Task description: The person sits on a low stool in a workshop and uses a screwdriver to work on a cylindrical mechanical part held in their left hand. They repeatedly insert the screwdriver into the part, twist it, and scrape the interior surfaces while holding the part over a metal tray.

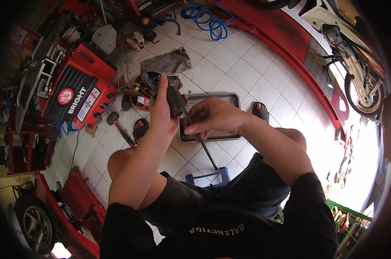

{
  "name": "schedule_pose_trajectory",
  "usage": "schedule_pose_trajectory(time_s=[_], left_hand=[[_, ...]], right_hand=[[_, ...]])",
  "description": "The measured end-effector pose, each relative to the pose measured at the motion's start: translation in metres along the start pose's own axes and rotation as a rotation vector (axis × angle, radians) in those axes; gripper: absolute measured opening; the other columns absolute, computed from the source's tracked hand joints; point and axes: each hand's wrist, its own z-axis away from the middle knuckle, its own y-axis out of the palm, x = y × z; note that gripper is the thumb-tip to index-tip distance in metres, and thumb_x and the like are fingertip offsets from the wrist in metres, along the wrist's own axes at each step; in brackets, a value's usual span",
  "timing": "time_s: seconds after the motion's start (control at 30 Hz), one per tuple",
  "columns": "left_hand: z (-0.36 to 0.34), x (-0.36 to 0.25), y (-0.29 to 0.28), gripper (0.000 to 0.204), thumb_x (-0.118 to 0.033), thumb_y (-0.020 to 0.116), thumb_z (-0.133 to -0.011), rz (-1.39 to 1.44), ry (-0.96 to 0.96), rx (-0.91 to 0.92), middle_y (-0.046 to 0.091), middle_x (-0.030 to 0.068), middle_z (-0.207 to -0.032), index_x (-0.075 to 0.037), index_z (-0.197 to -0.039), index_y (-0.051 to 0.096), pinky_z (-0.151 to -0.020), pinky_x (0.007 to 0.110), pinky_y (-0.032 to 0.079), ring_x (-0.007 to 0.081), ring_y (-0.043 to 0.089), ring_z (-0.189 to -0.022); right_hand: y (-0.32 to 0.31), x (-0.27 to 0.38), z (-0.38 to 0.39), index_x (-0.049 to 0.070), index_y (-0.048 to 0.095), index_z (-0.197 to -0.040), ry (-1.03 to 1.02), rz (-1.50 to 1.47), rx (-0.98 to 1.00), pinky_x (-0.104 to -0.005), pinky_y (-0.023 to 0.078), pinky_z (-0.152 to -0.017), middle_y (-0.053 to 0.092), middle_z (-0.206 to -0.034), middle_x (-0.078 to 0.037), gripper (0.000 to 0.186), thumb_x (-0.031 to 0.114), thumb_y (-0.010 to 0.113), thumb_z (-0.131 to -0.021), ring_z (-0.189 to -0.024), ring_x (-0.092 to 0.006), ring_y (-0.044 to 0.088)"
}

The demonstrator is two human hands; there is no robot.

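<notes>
My left hand (161,108) is wrapped round a dark, blocky metal part (174,102), with the thumb pointing up along its side. A long thin black rod (208,150) runs past this part and slants down toward my lap. My right hand (219,115) pinches the rod between thumb and fingers, just below the metal part. Whether the rod is joined to the part, I cannot tell. Beneath both hands a shallow metal tray (238,103) rests on the tiled floor.
A hammer (121,129) lies left of the tray, near my left foot. Loose parts (141,98) and a grey cloth-like piece (167,62) lie beyond. A red machine (74,86) stands left, a motorcycle (351,56) far right, a blue hose (210,26) behind. A blue frame (224,176) is below me.
</notes>
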Motion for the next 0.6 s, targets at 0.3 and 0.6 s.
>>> schedule_pose_trajectory(time_s=[0.3, 0.6], left_hand=[[0.004, -0.005, 0.004, 0.052, -0.054, 0.071, -0.091, -0.027, -0.079, -0.083, 0.068, 0.0068, -0.093, -0.008, -0.113, 0.060, -0.066, 0.033, 0.054, 0.0200, 0.064, -0.072], [0.004, -0.003, 0.006, 0.051, -0.055, 0.065, -0.096, -0.044, -0.019, -0.022, 0.066, 0.0078, -0.095, -0.008, -0.113, 0.060, -0.068, 0.034, 0.053, 0.0195, 0.062, -0.073]], right_hand=[[0.010, 0.012, 0.010, -0.010, 0.059, -0.129, -0.046, -0.317, 0.011, -0.0351, 0.060, -0.083, 0.071, -0.107, -0.019, 0.039, 0.007, 0.067, -0.096, -0.097, -0.0263, 0.073], [0.003, -0.001, 0.000, -0.012, 0.068, -0.105, -0.039, -0.031, -0.074, -0.0308, 0.059, -0.071, 0.072, -0.088, -0.016, 0.044, 0.027, 0.080, -0.089, -0.080, -0.0211, 0.072]])
